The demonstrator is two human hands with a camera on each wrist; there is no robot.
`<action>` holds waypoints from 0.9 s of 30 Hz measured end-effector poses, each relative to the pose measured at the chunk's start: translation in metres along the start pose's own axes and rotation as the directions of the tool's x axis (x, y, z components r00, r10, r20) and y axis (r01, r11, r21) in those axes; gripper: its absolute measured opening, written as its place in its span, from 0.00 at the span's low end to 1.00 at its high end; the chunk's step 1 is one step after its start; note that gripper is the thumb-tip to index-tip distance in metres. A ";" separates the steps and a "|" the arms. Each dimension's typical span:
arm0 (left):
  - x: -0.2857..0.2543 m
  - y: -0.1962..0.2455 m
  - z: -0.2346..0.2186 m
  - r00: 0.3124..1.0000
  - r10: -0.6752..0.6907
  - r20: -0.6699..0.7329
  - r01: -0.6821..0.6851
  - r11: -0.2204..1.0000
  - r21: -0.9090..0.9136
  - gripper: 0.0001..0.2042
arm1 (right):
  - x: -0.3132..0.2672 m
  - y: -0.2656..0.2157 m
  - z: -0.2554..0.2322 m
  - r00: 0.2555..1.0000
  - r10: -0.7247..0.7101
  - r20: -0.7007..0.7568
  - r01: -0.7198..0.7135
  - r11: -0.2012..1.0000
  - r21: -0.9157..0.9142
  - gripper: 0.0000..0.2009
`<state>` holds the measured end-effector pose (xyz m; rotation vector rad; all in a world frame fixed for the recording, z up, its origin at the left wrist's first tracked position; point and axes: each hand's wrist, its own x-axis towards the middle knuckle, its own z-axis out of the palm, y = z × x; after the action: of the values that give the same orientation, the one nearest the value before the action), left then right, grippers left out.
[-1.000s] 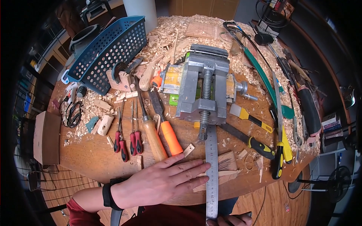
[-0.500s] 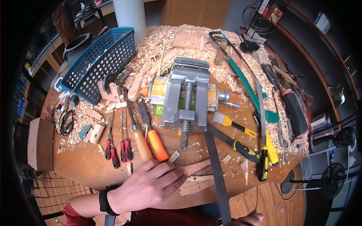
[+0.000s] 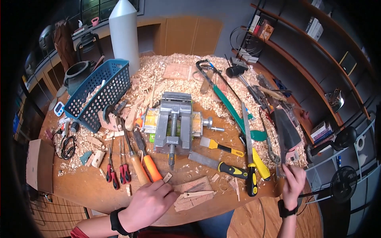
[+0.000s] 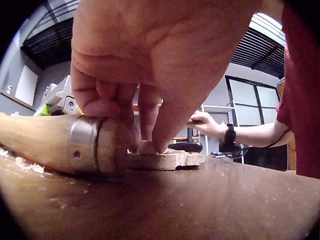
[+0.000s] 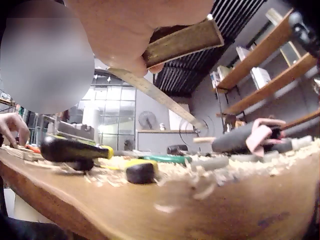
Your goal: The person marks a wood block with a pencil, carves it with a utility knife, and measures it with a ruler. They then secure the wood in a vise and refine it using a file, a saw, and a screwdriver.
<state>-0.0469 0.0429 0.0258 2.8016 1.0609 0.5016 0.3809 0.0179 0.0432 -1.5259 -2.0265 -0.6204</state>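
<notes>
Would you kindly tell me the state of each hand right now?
Left hand: closed, pinching a thin wooden piece.
Right hand: closed, holding a metal ruler.

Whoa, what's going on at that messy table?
It looks like someone is doing woodworking. Their right grip holds a metal ruler up off the table. Their left grip seems to pinch a thin wooden piece lying on a flat wooden board near the table's front edge. Beyond the board stands a metal vise, with wood shavings heaped behind it.
</notes>
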 end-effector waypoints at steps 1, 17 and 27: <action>0.001 0.002 0.000 1.000 -0.008 -0.004 0.008 1.000 -0.006 0.11 | 0.007 0.006 0.008 0.999 -0.053 0.007 0.053 0.999 -0.012 0.21; 0.011 0.007 -0.004 0.998 -0.052 -0.024 0.051 0.997 -0.059 0.08 | 0.039 0.039 0.039 0.870 0.110 0.481 -0.205 0.967 0.151 0.28; 0.010 0.007 -0.002 0.992 -0.124 0.005 0.124 0.984 -0.127 0.07 | 0.050 -0.023 0.068 0.895 0.216 0.391 -0.243 0.970 0.021 0.12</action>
<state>-0.0364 0.0444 0.0314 2.6063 1.1518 0.5392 0.3382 0.0916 0.0234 -1.9289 -2.0681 -0.1589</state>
